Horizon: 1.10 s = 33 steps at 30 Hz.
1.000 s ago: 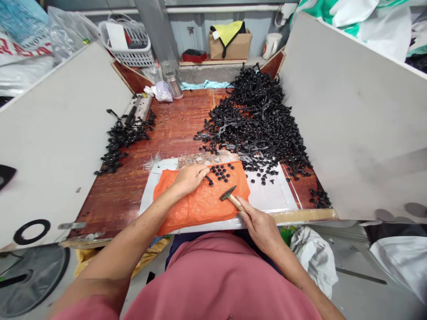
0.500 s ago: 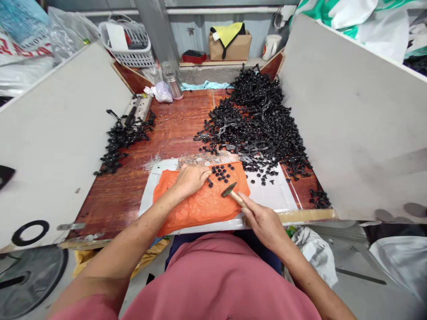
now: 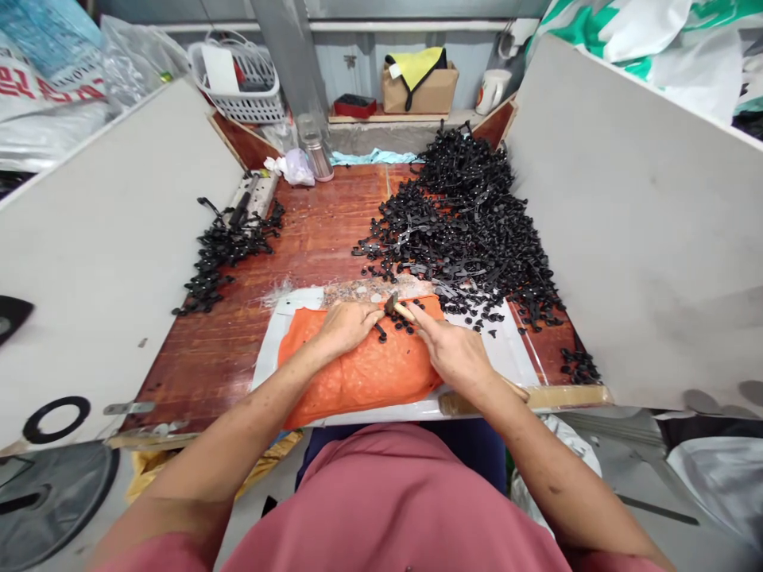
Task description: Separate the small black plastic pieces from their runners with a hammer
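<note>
My left hand rests on the orange cloth, fingertips pinched at a small black rubber-like piece with a round end. In my right hand is a small hammer, gripped by its light wooden handle. The hammer's dark head is right beside my left fingertips; whether it touches a piece I cannot tell. Several round black pieces lie on the cloth under and around the handle, partly hidden by it and my right hand.
A large heap of black parts covers the right rear of the wooden table; a smaller pile lies left. Grey panels wall both sides. At the back stand a metal flask, a basket and a mug.
My right hand has brought the hammer up and left, from the cloth's right part to beside my left fingertips. My left hand stays in place on the cloth. The whole view has shifted slightly.
</note>
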### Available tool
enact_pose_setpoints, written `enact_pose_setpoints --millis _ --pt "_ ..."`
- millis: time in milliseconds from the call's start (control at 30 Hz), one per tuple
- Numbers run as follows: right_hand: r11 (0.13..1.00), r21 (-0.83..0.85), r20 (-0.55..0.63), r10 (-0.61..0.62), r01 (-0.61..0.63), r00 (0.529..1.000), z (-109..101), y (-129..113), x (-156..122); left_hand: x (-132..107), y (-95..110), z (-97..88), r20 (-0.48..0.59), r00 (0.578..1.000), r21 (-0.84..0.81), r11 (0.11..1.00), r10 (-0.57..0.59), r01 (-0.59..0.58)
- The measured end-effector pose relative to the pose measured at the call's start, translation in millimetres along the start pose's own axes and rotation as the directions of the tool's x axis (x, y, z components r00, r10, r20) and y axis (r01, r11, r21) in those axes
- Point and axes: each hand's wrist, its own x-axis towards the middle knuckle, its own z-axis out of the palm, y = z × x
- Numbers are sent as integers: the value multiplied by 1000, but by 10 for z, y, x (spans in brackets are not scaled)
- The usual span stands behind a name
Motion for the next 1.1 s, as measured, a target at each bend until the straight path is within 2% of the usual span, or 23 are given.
enact_pose_setpoints --millis 133,167,267,333,533,667,733,833,933,1100 --pt "999 34 -98 9 -5 995 5 9 21 -9 5 27 3 1000 4 1000 4 -4" --pt "999 26 -89 22 -20 996 -10 7 28 -13 8 31 3 1000 7 1000 1 -1" --pt "999 -49 65 24 -21 998 -60 -8 66 -22 11 44 -7 1000 27 1000 -7 7" --pt "998 -54 107 20 -15 994 -75 -9 90 -24 9 50 -8 1000 36 999 -8 8" --pt "1000 -16 103 25 -23 994 -56 8 92 -16 28 34 14 1000 21 999 -24 24" --pt "999 22 17 31 -31 999 -55 -20 82 -10 34 28 11 1000 -3 1000 -29 29" --pt "998 -23 50 61 -60 997 -61 -36 93 -11 26 40 8 1000 -10 1000 -24 24" --pt "996 -86 112 41 -32 993 -77 -49 112 -18 12 70 -4 1000 -16 1000 -27 27" --pt "997 -68 70 39 -34 997 -79 -56 116 -22 1 103 -29 999 -29 999 -21 20" --pt "998 -20 117 55 -53 992 -76 -44 135 -7 -27 91 -75 997 -37 999 16 -18"
